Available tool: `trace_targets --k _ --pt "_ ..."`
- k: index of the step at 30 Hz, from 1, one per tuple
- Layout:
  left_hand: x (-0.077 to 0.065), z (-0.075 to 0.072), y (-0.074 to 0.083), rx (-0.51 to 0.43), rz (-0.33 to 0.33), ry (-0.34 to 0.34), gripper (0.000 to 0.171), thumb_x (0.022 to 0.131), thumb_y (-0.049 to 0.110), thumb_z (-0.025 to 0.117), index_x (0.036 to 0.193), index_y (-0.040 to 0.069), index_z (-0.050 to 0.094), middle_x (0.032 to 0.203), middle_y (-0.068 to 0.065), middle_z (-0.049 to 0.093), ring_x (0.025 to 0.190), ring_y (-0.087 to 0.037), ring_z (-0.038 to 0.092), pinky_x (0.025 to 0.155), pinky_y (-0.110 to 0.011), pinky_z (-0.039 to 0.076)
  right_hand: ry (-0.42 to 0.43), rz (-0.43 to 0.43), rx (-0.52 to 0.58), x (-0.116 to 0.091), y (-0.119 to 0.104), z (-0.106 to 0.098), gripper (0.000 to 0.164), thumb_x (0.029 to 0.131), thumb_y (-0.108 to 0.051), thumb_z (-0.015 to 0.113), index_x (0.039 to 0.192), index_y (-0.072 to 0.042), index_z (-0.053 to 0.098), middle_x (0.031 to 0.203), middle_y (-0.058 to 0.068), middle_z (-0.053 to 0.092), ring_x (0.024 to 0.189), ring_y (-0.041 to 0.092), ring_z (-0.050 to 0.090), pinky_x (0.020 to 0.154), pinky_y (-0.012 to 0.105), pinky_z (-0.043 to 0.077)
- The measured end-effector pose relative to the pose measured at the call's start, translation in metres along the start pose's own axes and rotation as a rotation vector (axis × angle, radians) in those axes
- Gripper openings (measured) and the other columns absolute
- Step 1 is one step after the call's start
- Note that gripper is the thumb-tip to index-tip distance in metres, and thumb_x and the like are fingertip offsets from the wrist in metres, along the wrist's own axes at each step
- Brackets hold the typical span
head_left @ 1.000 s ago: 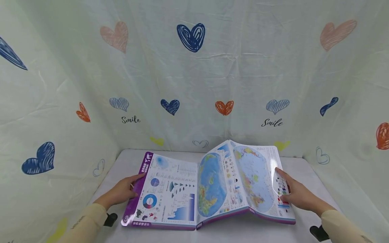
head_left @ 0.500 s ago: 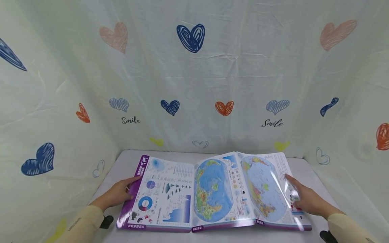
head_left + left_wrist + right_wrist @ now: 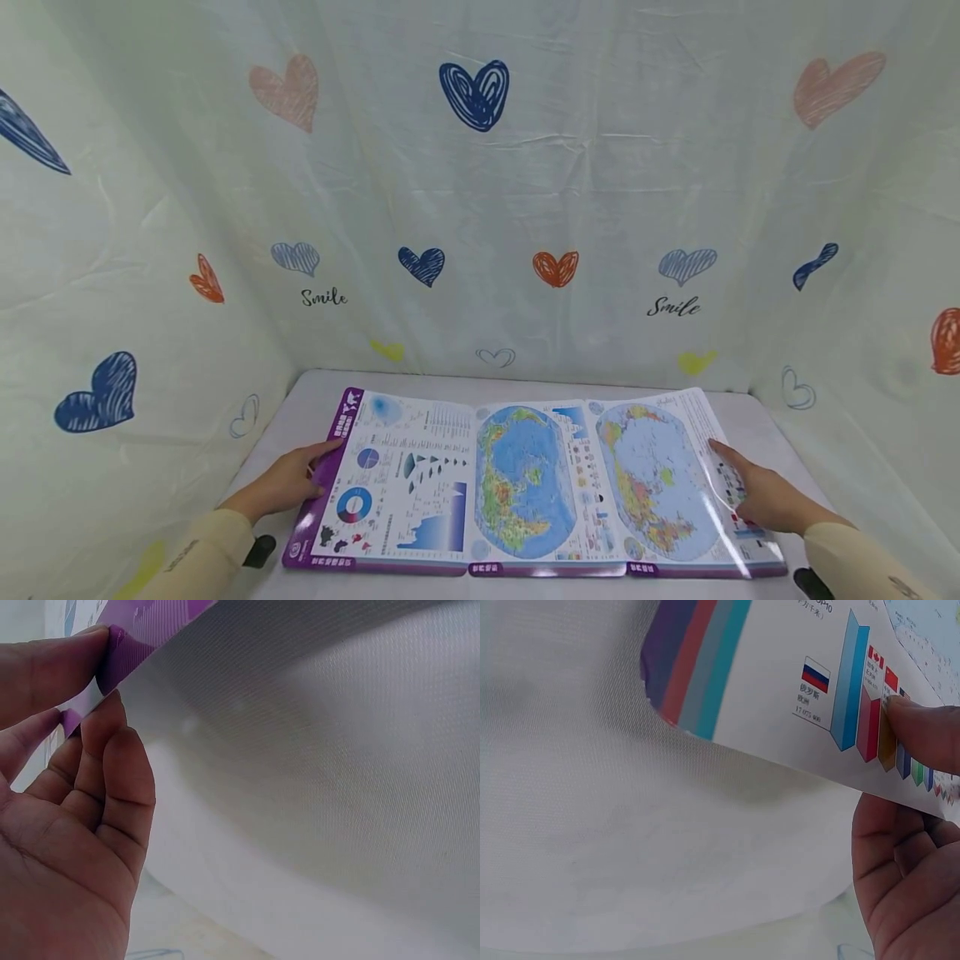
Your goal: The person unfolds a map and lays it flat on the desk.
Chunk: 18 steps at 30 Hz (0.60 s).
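Note:
A glossy three-panel folding world map [image 3: 525,479] lies spread across the table in the head view. Its left panel carries charts beside a purple border, while the middle and right panels bear oval world maps. My left hand [image 3: 288,479] pinches the purple left edge [image 3: 146,649] between thumb and fingers, the thumb on top and fingertips beneath. At the opposite side, my right hand [image 3: 768,496] holds the right edge, thumb over the printed flags and bars [image 3: 855,697], other fingers curled below. In both wrist views the held edges are lifted over the white surface.
A white-covered table [image 3: 435,386] lies under the map. Behind and at both sides hangs a pale curtain [image 3: 487,192] printed with hearts and the word "Smile". Small black pieces [image 3: 260,552] sit at the sleeve cuffs.
The raised fold between the middle and right panels has flattened down. My right hand has moved right and slightly down with its edge; my left has shifted a little left.

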State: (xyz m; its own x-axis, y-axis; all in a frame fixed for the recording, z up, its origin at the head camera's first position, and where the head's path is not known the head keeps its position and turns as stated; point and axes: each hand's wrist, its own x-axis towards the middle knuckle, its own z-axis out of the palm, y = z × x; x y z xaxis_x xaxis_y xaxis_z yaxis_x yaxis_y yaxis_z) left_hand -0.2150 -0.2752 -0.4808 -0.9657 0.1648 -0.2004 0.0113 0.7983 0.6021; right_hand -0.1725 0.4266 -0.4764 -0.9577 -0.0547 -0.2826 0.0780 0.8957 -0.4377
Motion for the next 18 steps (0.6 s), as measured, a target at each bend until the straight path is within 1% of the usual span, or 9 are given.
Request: trace_targets --k 4,6,10,15,18 --pt "0.0006 0.0026 -0.0010 0.010 -0.011 0.002 0.077 0.077 -0.007 0.073 0.148 -0.003 0.042 0.106 -0.016 0.060 0.087 -0.025 0.056 0.067 -0.034 0.053 -0.011 0.008 -0.015 0.0028 0.0019 0.0003 0.099 0.071 0.006 0.071 0.154 0.000 0.017 0.123 0.040 0.047 0.081 0.026 0.054 0.070 0.041 0.047" --pt "0.0006 0.0038 -0.0010 0.017 -0.023 0.003 0.077 0.078 -0.006 0.073 0.148 -0.002 0.042 0.111 -0.018 0.060 0.091 -0.026 0.056 0.070 -0.035 0.054 -0.017 0.014 -0.023 0.0042 0.0031 0.0012 0.099 0.072 0.005 0.072 0.154 0.000 0.018 0.125 0.041 0.046 0.083 0.028 0.054 0.071 0.042 0.047" --pt "0.0015 0.0056 -0.0021 0.029 -0.028 -0.001 0.077 0.078 -0.005 0.074 0.148 -0.003 0.042 0.116 -0.022 0.059 0.093 -0.028 0.057 0.073 -0.037 0.056 -0.032 0.036 -0.039 0.0064 0.0037 0.0036 0.100 0.073 0.004 0.073 0.155 -0.001 0.017 0.132 0.044 0.038 0.087 0.032 0.054 0.075 0.046 0.048" --pt "0.0034 0.0087 -0.0056 0.039 -0.032 0.002 0.077 0.078 -0.005 0.074 0.148 -0.003 0.042 0.120 -0.026 0.058 0.099 -0.032 0.059 0.079 -0.043 0.057 -0.033 0.065 -0.050 0.0077 0.0008 0.0048 0.099 0.073 0.004 0.073 0.155 -0.001 0.017 0.134 0.046 0.034 0.088 0.034 0.055 0.081 0.055 0.050" --pt "0.0048 0.0104 -0.0071 0.042 -0.033 -0.003 0.077 0.077 -0.005 0.074 0.148 -0.003 0.042 0.124 -0.030 0.056 0.103 -0.036 0.059 0.082 -0.047 0.056 -0.035 0.073 -0.049 0.0079 0.0003 0.0054 0.098 0.074 0.004 0.073 0.155 -0.001 0.017 0.133 0.046 0.035 0.087 0.033 0.056 0.082 0.057 0.050"
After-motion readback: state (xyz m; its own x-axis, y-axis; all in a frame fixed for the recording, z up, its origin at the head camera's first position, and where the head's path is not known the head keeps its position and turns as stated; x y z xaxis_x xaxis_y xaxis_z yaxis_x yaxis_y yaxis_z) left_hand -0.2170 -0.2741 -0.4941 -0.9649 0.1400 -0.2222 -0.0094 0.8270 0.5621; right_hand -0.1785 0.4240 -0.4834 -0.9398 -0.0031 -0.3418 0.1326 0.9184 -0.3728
